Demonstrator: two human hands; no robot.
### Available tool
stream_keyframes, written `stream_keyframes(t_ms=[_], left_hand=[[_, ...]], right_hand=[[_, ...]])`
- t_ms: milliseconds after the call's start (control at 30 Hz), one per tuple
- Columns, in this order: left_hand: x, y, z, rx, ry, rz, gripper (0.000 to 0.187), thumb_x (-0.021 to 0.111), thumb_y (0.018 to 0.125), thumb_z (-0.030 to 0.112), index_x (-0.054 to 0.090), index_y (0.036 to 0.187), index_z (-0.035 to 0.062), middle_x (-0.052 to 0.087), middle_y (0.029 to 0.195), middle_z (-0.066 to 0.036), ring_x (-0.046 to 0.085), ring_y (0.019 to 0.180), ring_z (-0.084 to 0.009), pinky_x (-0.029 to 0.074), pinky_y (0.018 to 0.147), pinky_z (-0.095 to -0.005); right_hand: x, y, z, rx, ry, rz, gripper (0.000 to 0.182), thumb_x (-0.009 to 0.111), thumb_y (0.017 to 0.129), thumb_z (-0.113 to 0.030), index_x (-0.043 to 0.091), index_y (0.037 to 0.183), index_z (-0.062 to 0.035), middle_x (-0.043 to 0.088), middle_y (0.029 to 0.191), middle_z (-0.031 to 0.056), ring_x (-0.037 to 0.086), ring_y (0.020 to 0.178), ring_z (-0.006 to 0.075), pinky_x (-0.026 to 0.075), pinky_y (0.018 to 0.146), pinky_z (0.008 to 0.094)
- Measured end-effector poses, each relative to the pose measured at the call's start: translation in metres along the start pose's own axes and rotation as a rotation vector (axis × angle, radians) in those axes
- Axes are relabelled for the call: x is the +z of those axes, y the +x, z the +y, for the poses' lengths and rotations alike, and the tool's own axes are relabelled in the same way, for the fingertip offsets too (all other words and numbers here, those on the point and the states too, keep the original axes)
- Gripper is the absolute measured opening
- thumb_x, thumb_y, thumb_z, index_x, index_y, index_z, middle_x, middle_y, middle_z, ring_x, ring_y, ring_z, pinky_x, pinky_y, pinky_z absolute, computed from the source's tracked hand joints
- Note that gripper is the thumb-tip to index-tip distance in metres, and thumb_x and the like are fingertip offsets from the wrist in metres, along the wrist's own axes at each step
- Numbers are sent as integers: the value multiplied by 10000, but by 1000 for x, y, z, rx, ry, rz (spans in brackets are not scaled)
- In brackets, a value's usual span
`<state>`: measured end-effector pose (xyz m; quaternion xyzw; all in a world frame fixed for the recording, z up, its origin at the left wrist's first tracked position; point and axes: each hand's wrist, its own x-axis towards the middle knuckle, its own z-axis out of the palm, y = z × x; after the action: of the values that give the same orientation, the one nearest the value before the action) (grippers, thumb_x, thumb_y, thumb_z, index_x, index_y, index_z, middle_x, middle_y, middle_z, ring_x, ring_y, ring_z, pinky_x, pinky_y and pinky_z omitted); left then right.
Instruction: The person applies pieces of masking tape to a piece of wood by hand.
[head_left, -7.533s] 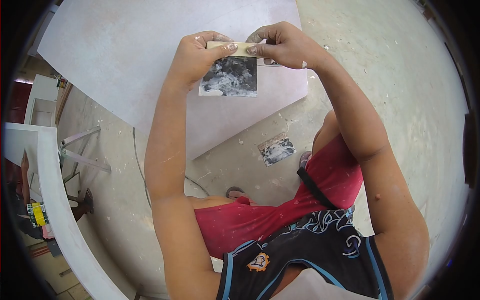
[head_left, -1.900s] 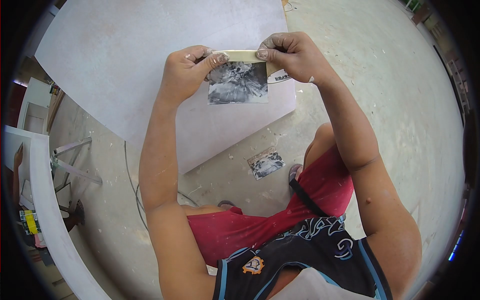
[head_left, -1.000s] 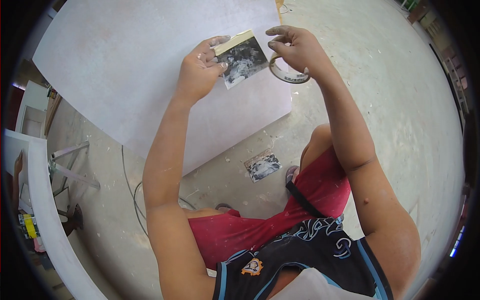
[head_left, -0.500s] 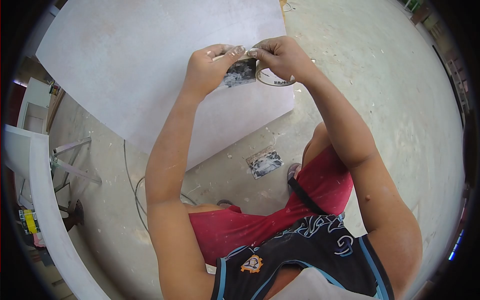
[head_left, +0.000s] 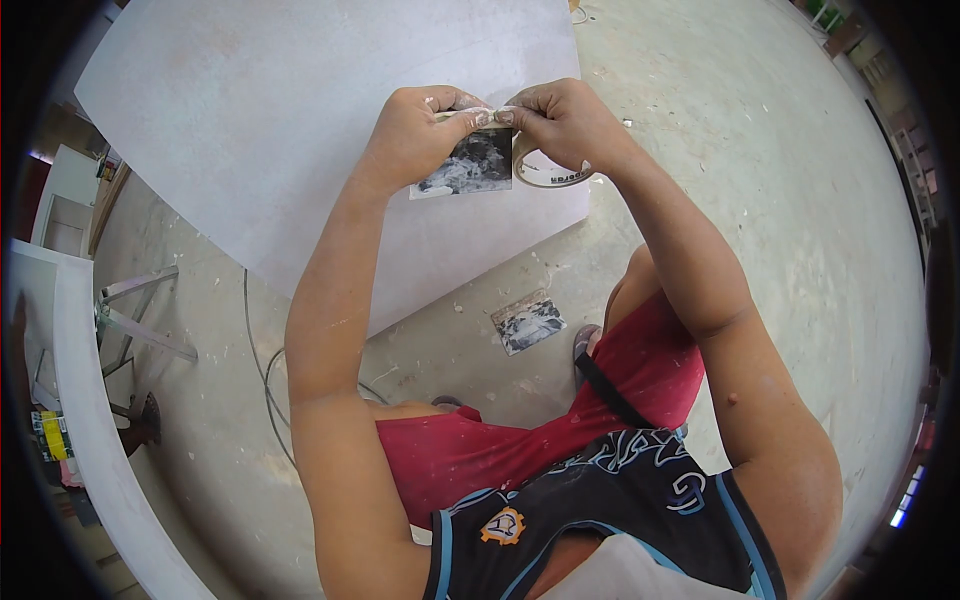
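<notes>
A small square sheet of black-and-white smeared paper (head_left: 465, 165) is looking matt and gritty. The cream paper masking-tape roll (head_left: 548, 172) is showing a dull finish. The large pale flat board (head_left: 250, 110) is appearing smooth and chalky, the grey concrete floor (head_left: 760, 180) rough and speckled.

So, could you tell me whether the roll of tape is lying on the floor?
No, the roll of tape hangs at the right hand, above the white board.

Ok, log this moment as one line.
left hand: pinches black-and-white marbled square tile top edge | right hand: pinches same edge, beige masking tape roll hanging below
</notes>
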<state>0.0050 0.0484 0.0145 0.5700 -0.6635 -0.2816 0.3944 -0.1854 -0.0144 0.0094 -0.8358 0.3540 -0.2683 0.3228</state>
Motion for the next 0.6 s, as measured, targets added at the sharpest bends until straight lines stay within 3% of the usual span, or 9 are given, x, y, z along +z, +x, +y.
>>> stream_keyframes(t_ms=[167,233,367,600], left_hand=[[-1,4,-7,68,-6,0,163,658,848,120,715,938,-3,701,782,-81,622,669,-98,514,617,-249],[-1,2,-10,-63,-160,8,160,662,854,138,709,915,-2,690,760,-72,613,673,-92,507,623,-254],[-6,2,-6,-59,-59,3,171,659,864,155,699,904,-6,681,749,-68,598,673,-91,494,628,-258],[-12,2,-7,82,-44,-45,185,633,886,153,692,944,-13,675,768,-54,590,691,-90,488,638,-254]], right_hand=[[2,-1,1,-41,-4,1,218,604,866,-185,710,884,6,654,656,141,601,567,216,478,592,326],[2,-3,2,-41,9,0,221,603,868,-189,710,882,4,658,660,138,606,573,222,479,594,324],[-5,-3,0,-48,-20,34,213,608,873,-185,711,897,0,660,675,144,610,585,220,480,605,322],[-8,-4,-7,-44,-25,10,210,610,877,-186,715,919,-8,648,670,154,580,566,235,473,599,342]])
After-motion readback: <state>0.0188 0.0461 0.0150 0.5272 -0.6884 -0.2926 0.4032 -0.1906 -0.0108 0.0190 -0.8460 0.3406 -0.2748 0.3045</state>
